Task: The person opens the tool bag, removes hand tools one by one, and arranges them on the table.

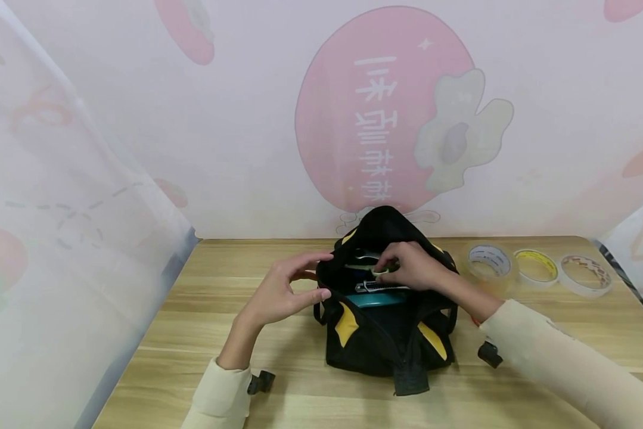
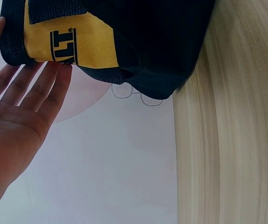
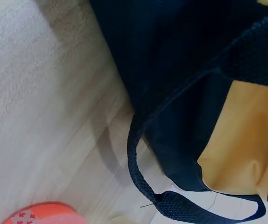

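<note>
Inside the black-and-yellow bag (image 1: 361, 354), the right hand's (image 1: 413, 268) bent fingers and thumb sit a little apart at a small pale thing (image 1: 376, 273); I cannot tell whether they grip it. A slim silvery tool (image 1: 380, 287) lies just nearer the bag's front, long axis running across its mouth. The left hand (image 1: 286, 289), fingers and thumb spread, touches the bag's left end, open worktop (image 1: 165, 357) beyond.

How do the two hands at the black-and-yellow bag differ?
The left hand touches the bag's outer side; the right hand reaches inside its opening. The left hand's fingers are fairly straight, the right hand's are bent. Both are bare and emerge from cream sleeves.
</note>
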The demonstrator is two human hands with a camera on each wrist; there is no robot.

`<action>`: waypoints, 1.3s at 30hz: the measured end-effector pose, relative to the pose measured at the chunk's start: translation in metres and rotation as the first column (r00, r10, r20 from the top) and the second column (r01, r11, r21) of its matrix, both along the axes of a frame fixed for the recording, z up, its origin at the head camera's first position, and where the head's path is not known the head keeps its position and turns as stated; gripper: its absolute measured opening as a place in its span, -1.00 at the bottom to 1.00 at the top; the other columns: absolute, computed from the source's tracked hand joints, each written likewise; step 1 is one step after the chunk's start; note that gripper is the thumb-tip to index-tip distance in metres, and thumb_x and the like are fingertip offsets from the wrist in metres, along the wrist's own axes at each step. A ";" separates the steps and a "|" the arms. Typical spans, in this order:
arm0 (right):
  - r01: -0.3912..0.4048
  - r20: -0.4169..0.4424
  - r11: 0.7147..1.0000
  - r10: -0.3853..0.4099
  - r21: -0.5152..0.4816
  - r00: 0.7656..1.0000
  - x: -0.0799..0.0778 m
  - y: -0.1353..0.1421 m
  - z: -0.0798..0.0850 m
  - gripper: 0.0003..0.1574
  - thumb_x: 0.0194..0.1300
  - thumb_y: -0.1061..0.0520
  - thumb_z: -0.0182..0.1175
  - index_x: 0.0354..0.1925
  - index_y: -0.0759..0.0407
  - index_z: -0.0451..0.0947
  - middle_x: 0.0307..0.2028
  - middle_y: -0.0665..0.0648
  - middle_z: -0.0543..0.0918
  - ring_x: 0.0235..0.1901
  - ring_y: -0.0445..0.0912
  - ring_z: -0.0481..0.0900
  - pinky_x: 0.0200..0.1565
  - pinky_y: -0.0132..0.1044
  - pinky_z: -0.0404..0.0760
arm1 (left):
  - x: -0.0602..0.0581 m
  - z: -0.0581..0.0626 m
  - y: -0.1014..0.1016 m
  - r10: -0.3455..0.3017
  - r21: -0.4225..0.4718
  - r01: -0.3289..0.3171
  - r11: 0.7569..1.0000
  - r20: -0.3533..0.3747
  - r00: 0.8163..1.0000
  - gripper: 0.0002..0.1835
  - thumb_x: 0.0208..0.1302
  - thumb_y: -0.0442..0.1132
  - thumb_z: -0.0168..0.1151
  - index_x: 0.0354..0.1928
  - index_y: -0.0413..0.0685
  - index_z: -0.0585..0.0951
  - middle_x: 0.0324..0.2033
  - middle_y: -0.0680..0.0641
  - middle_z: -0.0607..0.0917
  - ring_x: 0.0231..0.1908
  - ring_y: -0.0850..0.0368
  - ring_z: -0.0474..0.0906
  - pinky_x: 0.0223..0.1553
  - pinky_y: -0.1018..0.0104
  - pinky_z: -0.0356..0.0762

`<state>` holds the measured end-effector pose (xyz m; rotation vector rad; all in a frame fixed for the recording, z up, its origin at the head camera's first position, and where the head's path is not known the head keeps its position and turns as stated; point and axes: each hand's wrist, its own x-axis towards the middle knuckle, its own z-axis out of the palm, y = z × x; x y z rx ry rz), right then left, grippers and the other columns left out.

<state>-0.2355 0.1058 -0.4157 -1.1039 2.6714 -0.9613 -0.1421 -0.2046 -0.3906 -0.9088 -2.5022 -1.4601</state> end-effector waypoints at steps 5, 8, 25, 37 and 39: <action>0.017 -0.034 0.999 -0.019 -0.039 0.999 0.003 0.003 0.005 -0.96 0.34 0.09 0.53 -0.29 -0.02 0.84 -0.15 -0.02 0.78 -0.13 -0.07 0.74 -0.06 -0.12 0.77 | 0.001 0.000 0.000 0.003 0.001 -0.003 1.000 0.003 1.000 -0.37 0.30 -0.31 0.55 0.40 -0.04 0.61 0.33 -0.09 0.71 0.20 -0.02 0.72 0.21 0.15 0.78; 0.015 -0.052 0.998 -0.018 -0.064 0.998 0.005 0.005 0.006 -0.94 0.33 0.11 0.53 -0.30 -0.06 0.83 -0.17 -0.03 0.79 -0.18 -0.09 0.73 -0.12 -0.15 0.74 | 0.001 -0.001 0.000 -0.003 0.006 0.003 1.000 -0.002 1.000 -0.37 0.30 -0.32 0.54 0.40 -0.07 0.61 0.32 -0.11 0.71 0.19 -0.03 0.72 0.20 0.15 0.78; 0.047 -0.068 0.996 -0.052 -0.075 0.996 0.016 0.015 0.016 -0.94 0.33 0.16 0.51 -0.22 0.01 0.85 -0.13 0.01 0.79 -0.16 0.01 0.72 -0.16 -0.20 0.73 | 0.000 0.000 0.003 -0.011 0.001 0.011 1.000 0.004 1.000 -0.36 0.30 -0.31 0.55 0.41 -0.09 0.59 0.28 -0.11 0.73 0.18 -0.03 0.73 0.21 0.15 0.78; 0.095 -0.019 0.968 -0.102 -0.234 0.995 0.039 0.027 0.045 -0.86 0.34 0.21 0.51 -0.15 0.00 0.82 -0.10 0.03 0.76 -0.17 -0.12 0.77 -0.05 -0.25 0.86 | -0.001 -0.001 0.003 -0.026 0.019 0.027 0.999 -0.007 1.000 -0.37 0.29 -0.35 0.54 0.39 -0.19 0.59 0.29 -0.19 0.71 0.16 -0.09 0.74 0.18 0.13 0.80; 0.094 -0.018 0.958 -0.103 -0.270 0.995 0.042 0.030 0.050 -0.86 0.34 0.22 0.50 -0.14 0.03 0.82 -0.11 0.06 0.75 -0.18 -0.14 0.78 -0.06 -0.31 0.85 | -0.001 -0.001 0.003 -0.024 0.019 0.024 1.000 -0.002 1.000 -0.37 0.29 -0.34 0.54 0.39 -0.18 0.59 0.29 -0.18 0.71 0.17 -0.07 0.74 0.18 0.14 0.80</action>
